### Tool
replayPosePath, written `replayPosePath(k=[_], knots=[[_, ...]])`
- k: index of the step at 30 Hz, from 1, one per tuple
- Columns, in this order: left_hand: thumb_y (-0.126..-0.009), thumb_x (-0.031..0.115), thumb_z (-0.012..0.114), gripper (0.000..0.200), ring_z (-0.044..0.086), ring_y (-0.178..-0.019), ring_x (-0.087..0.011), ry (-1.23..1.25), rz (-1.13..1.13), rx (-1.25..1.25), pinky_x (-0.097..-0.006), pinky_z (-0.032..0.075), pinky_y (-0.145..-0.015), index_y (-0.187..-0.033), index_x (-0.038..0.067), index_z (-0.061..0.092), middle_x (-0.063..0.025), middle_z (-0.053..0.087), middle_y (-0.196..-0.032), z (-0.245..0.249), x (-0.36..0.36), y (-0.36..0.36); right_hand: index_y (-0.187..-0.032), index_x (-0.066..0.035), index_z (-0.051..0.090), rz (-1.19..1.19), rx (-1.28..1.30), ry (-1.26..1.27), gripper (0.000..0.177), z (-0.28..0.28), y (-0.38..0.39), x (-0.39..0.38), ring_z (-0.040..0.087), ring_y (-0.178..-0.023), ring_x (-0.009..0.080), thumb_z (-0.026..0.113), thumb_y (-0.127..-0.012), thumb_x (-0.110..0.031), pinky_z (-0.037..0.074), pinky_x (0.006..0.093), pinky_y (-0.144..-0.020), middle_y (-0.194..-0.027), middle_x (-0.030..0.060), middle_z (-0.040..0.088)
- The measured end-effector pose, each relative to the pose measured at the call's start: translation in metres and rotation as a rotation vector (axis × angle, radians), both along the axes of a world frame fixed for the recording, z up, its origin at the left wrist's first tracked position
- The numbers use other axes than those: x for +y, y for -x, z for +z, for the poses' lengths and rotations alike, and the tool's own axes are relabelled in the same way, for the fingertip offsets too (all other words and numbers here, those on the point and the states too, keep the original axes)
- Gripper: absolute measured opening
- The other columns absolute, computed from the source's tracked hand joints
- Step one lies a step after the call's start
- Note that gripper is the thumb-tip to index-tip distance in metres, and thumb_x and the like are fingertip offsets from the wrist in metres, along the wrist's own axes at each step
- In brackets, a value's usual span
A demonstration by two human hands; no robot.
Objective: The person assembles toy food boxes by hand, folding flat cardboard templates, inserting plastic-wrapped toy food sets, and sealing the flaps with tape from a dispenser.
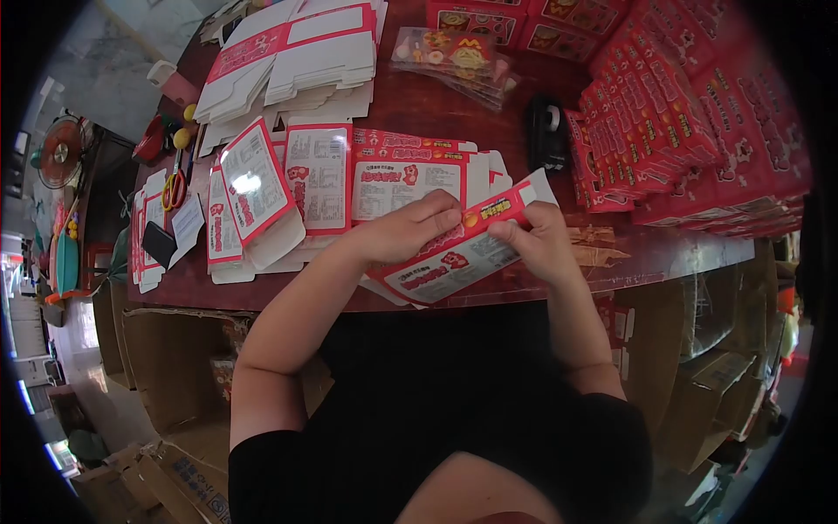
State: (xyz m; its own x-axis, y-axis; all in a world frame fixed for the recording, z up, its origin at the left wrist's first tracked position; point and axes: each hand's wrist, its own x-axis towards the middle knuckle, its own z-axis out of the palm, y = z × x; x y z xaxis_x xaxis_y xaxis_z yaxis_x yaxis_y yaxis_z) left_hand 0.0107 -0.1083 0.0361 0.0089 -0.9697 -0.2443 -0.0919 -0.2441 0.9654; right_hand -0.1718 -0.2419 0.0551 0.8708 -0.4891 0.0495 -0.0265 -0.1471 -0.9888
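Observation:
Between my two hands is a red and white printed carton (449,266), tilted up to the right, with a white end flap raised at its far right end. My left hand (410,229) is closed on the carton's upper left edge. My right hand (539,242) grips it near the right end, thumb pressed on the printed face. Just behind my left hand lie flat carton blanks (406,179) in the same red and white print. Another carton piece (256,183) leans tilted on the blanks to the left.
A stack of white-sided blanks (319,65) lies at the back left. Filled red cartons (642,122) are piled at the right. Clear printed packets (454,61), a black tape dispenser (547,131) and scissors (175,188) lie on the table. Cardboard boxes (175,375) stand below the front edge.

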Motion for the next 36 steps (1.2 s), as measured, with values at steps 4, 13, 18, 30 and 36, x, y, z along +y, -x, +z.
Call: replayPosePath(k=[4,13,18,30,36], knots=[[-0.09,0.041,0.052,0.046,0.041,-0.115,-0.0269,0.394,0.161,-0.609,-0.0346,0.034,-0.096,-0.112,0.001,0.048,-0.0172,0.042,-0.121,0.004,0.017,0.01,-0.089,0.001,0.067,-0.101,-0.1,0.153,0.02,-0.002,-0.01,0.015,0.06,-0.069,0.0092,0.072,-0.078,-0.014,0.047,0.0253,-0.061,-0.077,0.0086,0.067],[-0.087,0.013,0.059,0.032,0.064,-0.084,-0.0229,-0.161,0.394,-0.425,-0.0337,0.049,-0.074,-0.112,-0.004,0.049,-0.0163,0.064,-0.09,-0.001,0.07,-0.007,-0.105,-0.004,0.061,-0.288,-0.133,0.372,0.035,-0.04,-0.15,-0.107,0.057,-0.092,0.0193,0.068,-0.079,-0.026,0.044,0.0338,-0.077,-0.096,0.0123,0.062],[-0.09,0.012,0.056,0.037,0.056,-0.1,-0.0153,-0.106,0.574,-0.038,-0.0311,0.046,-0.086,-0.121,-0.003,0.044,-0.0096,0.059,-0.109,-0.036,0.092,-0.01,-0.126,-0.01,0.049,-0.632,0.312,1.195,0.056,-0.103,-0.209,-0.183,0.049,-0.115,0.0277,0.07,-0.077,-0.029,0.04,0.0425,-0.094,-0.128,0.016,0.049],[-0.087,0.012,0.057,0.039,0.059,-0.098,-0.0204,-0.113,0.681,-0.123,-0.0308,0.045,-0.084,-0.119,-0.004,0.043,-0.0161,0.061,-0.105,-0.041,0.094,-0.01,-0.094,-0.003,0.061,-0.512,-0.219,0.897,0.028,-0.044,-0.124,-0.123,0.061,-0.073,0.0195,0.075,-0.071,-0.013,0.048,0.031,-0.069,-0.086,0.0091,0.066],[-0.086,0.014,0.059,0.042,0.059,-0.097,-0.0177,-0.085,0.588,-0.24,-0.0312,0.046,-0.085,-0.121,-0.003,0.044,-0.0125,0.061,-0.106,-0.031,0.092,-0.003,-0.099,0.0,0.06,-0.464,-0.435,0.075,0.016,0.012,-0.049,-0.12,0.057,-0.084,0.0086,0.062,-0.087,-0.01,0.045,0.0225,-0.076,-0.092,0.0039,0.063]])
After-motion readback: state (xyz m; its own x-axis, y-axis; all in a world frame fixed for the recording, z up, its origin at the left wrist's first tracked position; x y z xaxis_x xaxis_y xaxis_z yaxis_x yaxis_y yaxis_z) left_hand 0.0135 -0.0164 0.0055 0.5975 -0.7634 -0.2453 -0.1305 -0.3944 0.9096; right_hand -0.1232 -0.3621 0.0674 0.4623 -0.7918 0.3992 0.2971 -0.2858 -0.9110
